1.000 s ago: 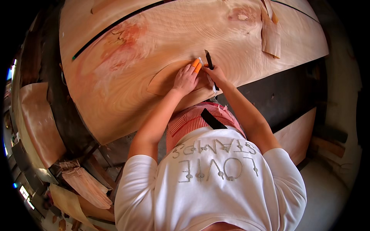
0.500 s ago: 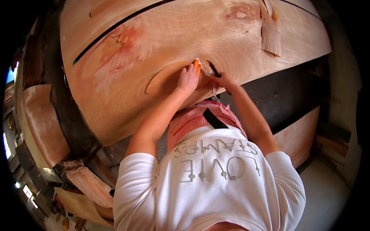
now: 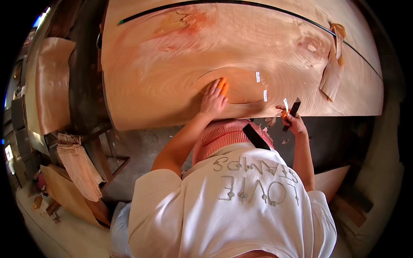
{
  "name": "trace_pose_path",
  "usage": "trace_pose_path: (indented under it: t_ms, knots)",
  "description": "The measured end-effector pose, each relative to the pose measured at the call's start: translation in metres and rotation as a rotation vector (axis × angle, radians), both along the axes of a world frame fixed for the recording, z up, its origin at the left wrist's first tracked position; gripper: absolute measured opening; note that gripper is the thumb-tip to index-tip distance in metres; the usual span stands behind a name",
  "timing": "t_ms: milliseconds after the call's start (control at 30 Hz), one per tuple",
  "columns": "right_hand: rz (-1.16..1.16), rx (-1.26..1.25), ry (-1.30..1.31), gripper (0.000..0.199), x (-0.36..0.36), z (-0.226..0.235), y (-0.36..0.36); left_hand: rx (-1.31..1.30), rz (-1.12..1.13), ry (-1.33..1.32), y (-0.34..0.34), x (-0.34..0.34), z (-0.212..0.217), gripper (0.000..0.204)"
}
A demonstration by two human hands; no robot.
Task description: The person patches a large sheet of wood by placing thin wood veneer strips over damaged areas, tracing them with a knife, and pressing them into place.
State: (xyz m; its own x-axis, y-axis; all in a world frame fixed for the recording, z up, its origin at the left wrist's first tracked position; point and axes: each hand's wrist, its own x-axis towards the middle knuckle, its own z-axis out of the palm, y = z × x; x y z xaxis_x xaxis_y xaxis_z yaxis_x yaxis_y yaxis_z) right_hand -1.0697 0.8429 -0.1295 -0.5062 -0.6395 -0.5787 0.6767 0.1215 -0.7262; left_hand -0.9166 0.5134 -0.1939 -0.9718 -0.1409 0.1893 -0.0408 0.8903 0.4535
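Observation:
My left hand (image 3: 214, 99) lies flat on a large sheet of wood veneer (image 3: 163, 92), its fingers stretched out, with orange covers on two fingertips. Under and beside those fingers is a thin rounded veneer patch (image 3: 243, 86). Along the patch's right edge sit a small white tape piece (image 3: 257, 77) and a second white tape piece (image 3: 265, 95). Beyond the sheet's near edge, my right hand (image 3: 297, 125) is closed around a dark flat blade knife (image 3: 294, 111). A white tape strip (image 3: 285, 103) stands up from its orange-covered fingertip.
A long black strip (image 3: 223, 2) curves across the sheet's far side. Loose veneer scraps (image 3: 333, 69) lie on its right part. At the left hangs another veneer sheet (image 3: 53, 84), with a crumpled veneer bundle (image 3: 79, 165) lower down. My striped apron (image 3: 223, 137) is close to the sheet's edge.
My right hand has drawn away from the left, to the right and off the sheet's edge, with the knife. White tape pieces now show at the patch's edge. The view has shifted.

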Motion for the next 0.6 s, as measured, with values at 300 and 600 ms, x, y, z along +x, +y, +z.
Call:
trace_pose_path:
  t_ms: [300, 600]
  knots:
    - [0.420, 0.154, 0.031, 0.019, 0.010, -0.011, -0.143, -0.039, 0.199, -0.039, -0.027, 0.063, 0.002, 0.058]
    - [0.656, 0.237, 0.246, 0.022, 0.051, -0.032, -0.296, -0.085, 0.319, -0.096, -0.044, 0.077, -0.002, 0.057]
